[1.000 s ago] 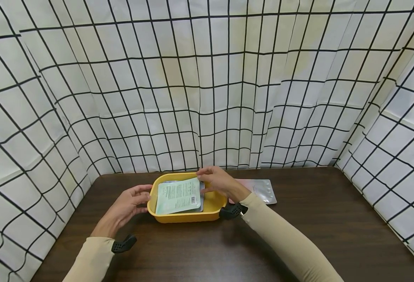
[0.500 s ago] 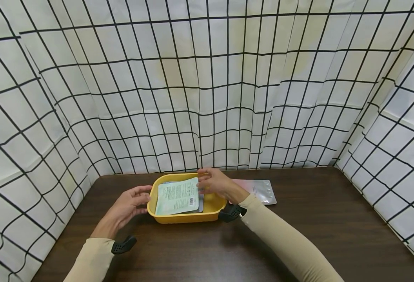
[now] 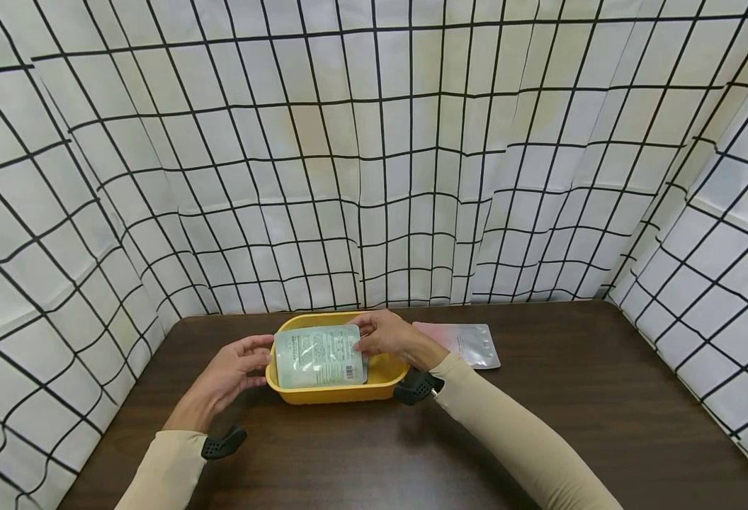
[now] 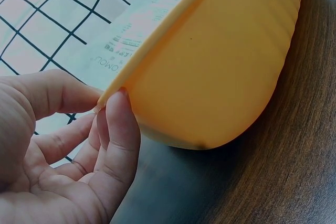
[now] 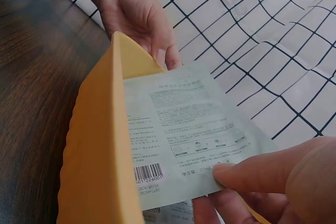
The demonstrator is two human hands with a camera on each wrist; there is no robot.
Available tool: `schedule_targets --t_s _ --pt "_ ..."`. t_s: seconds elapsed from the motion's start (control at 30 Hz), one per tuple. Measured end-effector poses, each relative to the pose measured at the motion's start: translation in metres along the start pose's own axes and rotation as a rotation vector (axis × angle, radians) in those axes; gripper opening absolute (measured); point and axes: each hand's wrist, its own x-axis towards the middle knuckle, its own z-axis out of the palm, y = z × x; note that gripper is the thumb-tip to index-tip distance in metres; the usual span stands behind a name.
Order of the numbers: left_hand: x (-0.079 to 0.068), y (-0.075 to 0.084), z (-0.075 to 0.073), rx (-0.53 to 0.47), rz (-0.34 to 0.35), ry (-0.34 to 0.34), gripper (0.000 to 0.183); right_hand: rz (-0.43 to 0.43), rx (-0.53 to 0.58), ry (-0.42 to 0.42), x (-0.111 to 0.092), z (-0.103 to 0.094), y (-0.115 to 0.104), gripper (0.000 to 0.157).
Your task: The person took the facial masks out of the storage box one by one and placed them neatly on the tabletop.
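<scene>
A yellow plastic basket (image 3: 342, 395) stands on the table, and my left hand (image 3: 239, 368) pinches its left rim between thumb and fingers, as the left wrist view shows. Inside it, a pale green printed sachet (image 3: 316, 358) with a barcode lies tilted over the top. My right hand (image 3: 389, 336) pinches the sachet's right edge; in the right wrist view the thumb (image 5: 247, 174) presses on the printed face with fingers beneath. Under this sachet, part of another printed packet (image 5: 176, 213) shows, mostly hidden.
To the right of the basket, partly behind the right wrist, a pink and silver sachet (image 3: 472, 345) lies flat on the dark wooden table (image 3: 571, 397). White curtains (image 3: 406, 177) with black grid lines stand behind and on both sides.
My right hand has gone from hovering by the green sachet's edge to pinching it. The sachet has lifted and tilted, its left end now up at the basket's rim. My left hand stays put.
</scene>
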Motion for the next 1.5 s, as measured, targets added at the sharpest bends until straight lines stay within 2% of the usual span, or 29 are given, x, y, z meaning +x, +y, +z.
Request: schedule_targets --t_s 0.27,0.5,0.83,1.27,1.5 --pt "0.001 0.0 0.0 -0.001 -0.002 0.003 0.06 0.009 0.003 -0.056 -0.004 -0.001 -0.002 0.036" --pt "0.002 -0.001 0.001 -0.005 -0.005 0.01 0.061 -0.035 -0.058 -0.087 -0.004 0.001 0.001 0.043" --pt "0.0 0.002 0.001 -0.004 0.024 -0.013 0.06 -0.151 -0.11 -0.045 -0.007 -0.001 0.0 0.032" --pt "0.0 0.002 0.0 -0.004 0.021 -0.005 0.06 -0.154 -0.073 -0.022 -0.01 -0.007 -0.002 0.029" --pt "-0.001 0.001 0.002 -0.001 0.01 0.005 0.06 -0.172 -0.064 0.016 -0.012 -0.013 0.001 0.03"
